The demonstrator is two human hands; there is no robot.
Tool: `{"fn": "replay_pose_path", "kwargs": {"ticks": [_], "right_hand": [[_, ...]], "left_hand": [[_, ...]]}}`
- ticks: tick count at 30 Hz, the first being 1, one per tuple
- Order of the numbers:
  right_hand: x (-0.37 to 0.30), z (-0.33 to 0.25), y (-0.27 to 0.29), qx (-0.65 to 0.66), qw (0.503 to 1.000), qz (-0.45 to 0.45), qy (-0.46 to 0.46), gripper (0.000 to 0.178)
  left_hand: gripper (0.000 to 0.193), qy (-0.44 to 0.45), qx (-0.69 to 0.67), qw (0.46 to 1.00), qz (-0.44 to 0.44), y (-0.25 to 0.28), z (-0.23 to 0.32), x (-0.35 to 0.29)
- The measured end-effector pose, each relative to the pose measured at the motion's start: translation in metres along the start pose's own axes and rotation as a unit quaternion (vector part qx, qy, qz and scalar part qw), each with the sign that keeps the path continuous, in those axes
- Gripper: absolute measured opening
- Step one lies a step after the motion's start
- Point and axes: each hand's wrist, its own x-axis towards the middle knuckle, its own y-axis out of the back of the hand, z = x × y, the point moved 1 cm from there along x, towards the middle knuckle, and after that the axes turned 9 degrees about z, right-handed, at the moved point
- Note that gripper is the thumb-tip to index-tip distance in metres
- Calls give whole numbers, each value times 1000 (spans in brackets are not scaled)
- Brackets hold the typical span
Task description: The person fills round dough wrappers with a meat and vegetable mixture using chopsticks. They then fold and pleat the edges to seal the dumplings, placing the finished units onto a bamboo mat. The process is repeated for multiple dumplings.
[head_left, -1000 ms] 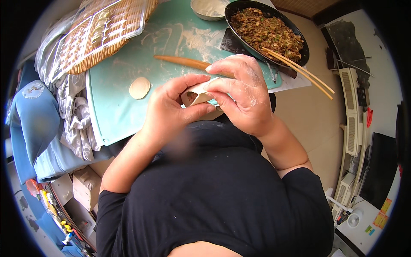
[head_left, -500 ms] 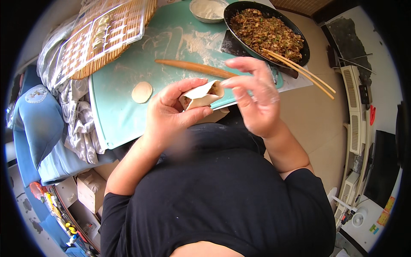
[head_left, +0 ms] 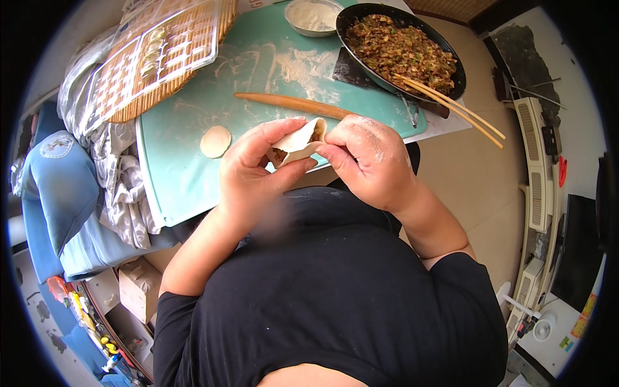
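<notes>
My left hand (head_left: pixel 251 158) grips a half-folded dumpling (head_left: pixel 298 143) between thumb and fingers, just in front of my body. Brown filling shows at both of its gaping ends. At the right end my right hand (head_left: pixel 371 155) pinches the edge of the wrapper, its fingers curled and dusted with flour. A flat round dumpling wrapper (head_left: pixel 215 141) lies on the green mat (head_left: pixel 174 180), left of my hands. Behind them rests a wooden rolling pin (head_left: pixel 290 103), its right end hidden by my right hand.
A black pan (head_left: pixel 461 77) of chopped filling stands at the far right, chopsticks (head_left: pixel 451 105) across its rim. Beside it is a metal bowl (head_left: pixel 314 31) of flour. At the far left, a clear compartment tray (head_left: pixel 184 55) holding several dumplings lies on a woven mat (head_left: pixel 225 19).
My right hand, raised with fingers apart before, has come down and left and closed on the wrapper's right edge. My left hand keeps its hold on the dumpling.
</notes>
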Motion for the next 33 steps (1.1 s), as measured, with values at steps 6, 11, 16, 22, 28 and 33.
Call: {"fn": "replay_pose_path", "kwargs": {"ticks": [6, 11, 16, 22, 28, 33], "right_hand": [[0, 0, -4, -29, 997, 37, 67, 10], [2, 10, 6, 88, 996, -4, -23, 7], [9, 13, 6, 135, 980, -4, -143, 15], [8, 14, 4, 130, 985, -18, -109, 13], [2, -2, -5, 108, 988, 34, -108, 14], [2, -9, -11, 35, 995, 79, -48, 17]], "left_hand": [[47, -18, 33, 999, 0, 0, -1, 0], [46, 36, -63, 997, 16, -1, 0, -1], [50, 26, -60, 998, -17, 2, -3, -1], [45, 55, -53, 997, -3, 0, -4, -1], [43, 86, -50, 995, 28, 0, -3, -2], [43, 92, -58, 993, 37, 0, -6, -3]]}}
